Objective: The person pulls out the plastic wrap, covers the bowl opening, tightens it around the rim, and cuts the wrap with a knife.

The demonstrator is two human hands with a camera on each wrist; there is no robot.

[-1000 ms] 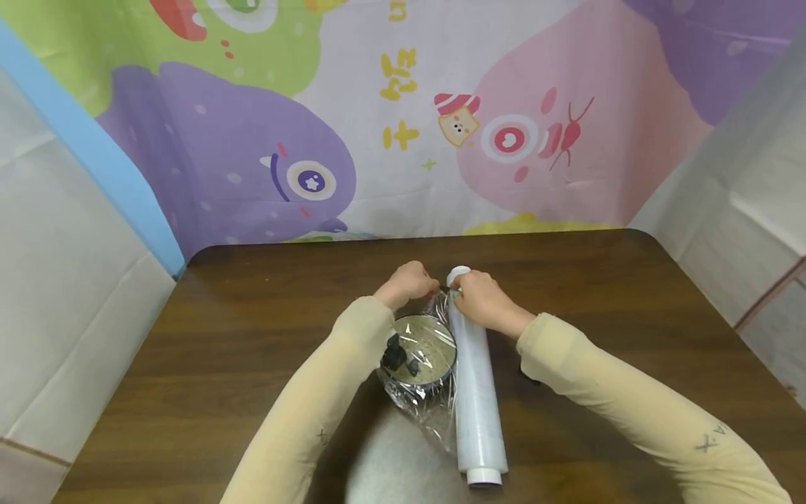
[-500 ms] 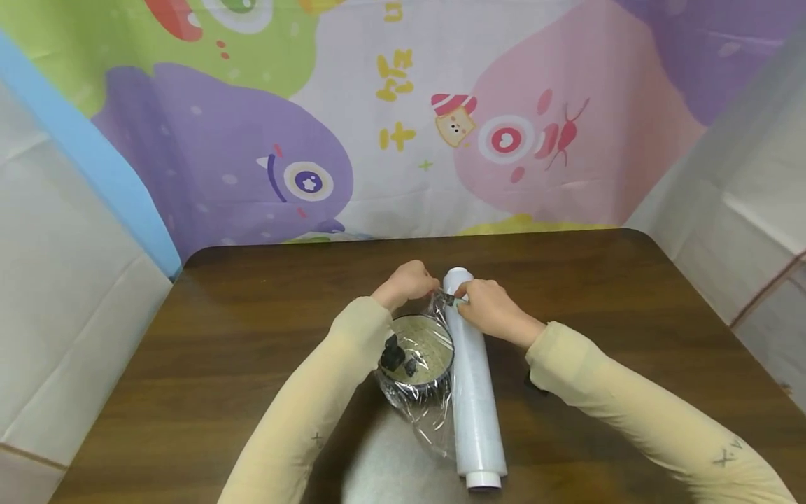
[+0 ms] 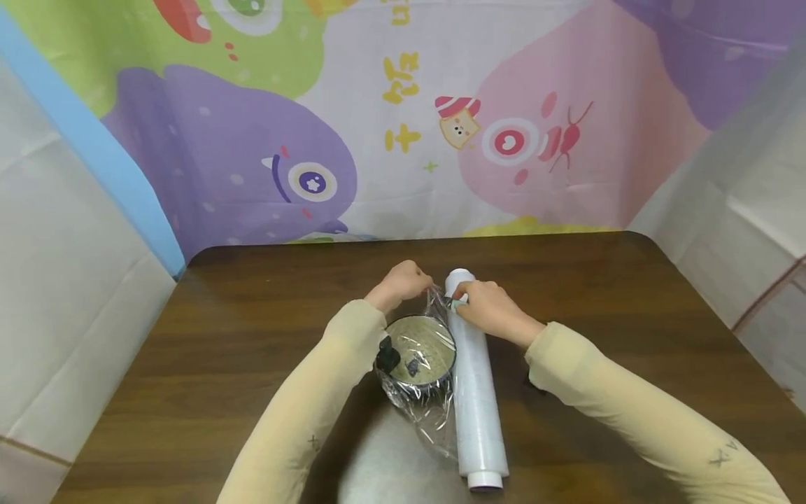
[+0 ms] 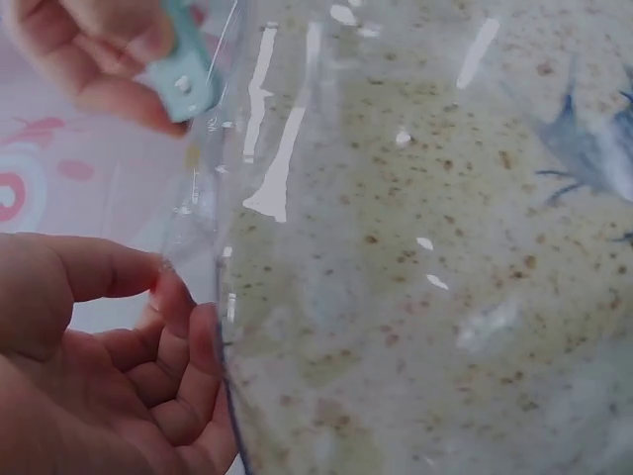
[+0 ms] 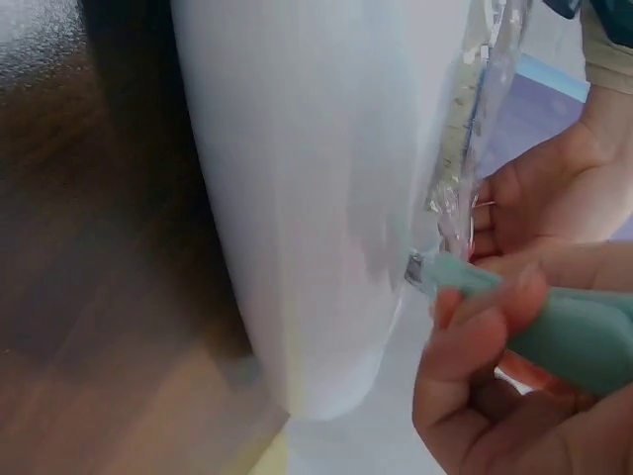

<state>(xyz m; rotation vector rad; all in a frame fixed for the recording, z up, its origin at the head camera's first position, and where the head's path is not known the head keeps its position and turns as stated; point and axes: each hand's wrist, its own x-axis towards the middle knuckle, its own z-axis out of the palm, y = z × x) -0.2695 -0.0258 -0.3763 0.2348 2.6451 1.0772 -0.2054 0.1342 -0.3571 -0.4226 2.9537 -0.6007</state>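
Observation:
A speckled cream bowl (image 3: 425, 336) with a dark rim and blue markings stands under clear plastic wrap (image 3: 431, 427). Right beside it, a thick white roll of plastic wrap (image 3: 478, 399) lies lengthwise on the table. At the bowl's far side, my left hand (image 3: 403, 282) pinches the edge of the film between thumb and finger. My right hand (image 3: 494, 308), over the far part of the roll, grips a mint green utility knife (image 5: 574, 332). Its short metal tip is at the film by the roll. The film bunches between both hands.
The brown wooden table (image 3: 252, 329) has a rounded far edge, with a cartoon-printed curtain (image 3: 403, 189) hanging behind. A small dark object (image 3: 534, 383) shows partly beneath the right sleeve. A black wrist camera (image 3: 388, 355) overlaps the bowl's left rim.
My right hand with the utility knife has moved slightly nearer along the roll, away from its far end. My left hand has shifted a little left, still pinching the film.

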